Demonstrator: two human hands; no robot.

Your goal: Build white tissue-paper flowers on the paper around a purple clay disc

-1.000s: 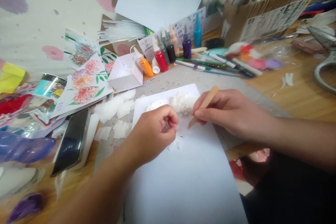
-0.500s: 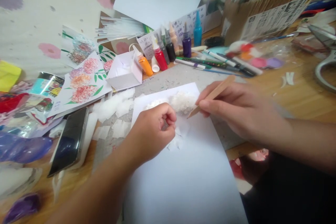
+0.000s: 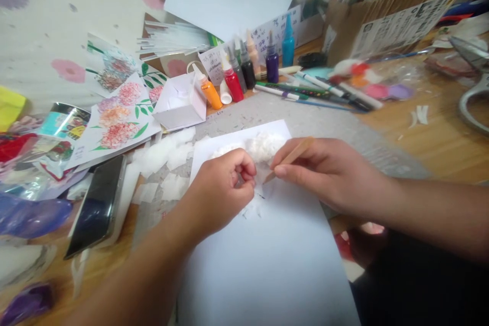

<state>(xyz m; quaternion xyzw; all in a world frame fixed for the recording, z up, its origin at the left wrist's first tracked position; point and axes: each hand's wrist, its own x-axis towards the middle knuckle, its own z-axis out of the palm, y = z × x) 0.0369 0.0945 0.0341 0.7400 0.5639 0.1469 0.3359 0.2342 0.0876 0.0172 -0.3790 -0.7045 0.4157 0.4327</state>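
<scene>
A white sheet of paper lies under both hands, with fluffy white clumps near its top edge. My right hand pinches a thin wooden stick, its tip pointing down at the paper below the clumps. Over the sheet's left part, my left hand is curled, thumb and fingers together; anything between them is too small to make out. Small dark marks show on the paper beside its fingertips. White tissue pieces lie left of the sheet.
Paint bottles stand behind the sheet beside an open white box. A phone and flower pictures are at the left. Pens lie at the back right, near a cardboard box and scissors.
My right hand has moved left and slightly down with the stick, bringing its tip closer to my left hand. My left hand has hardly moved.
</scene>
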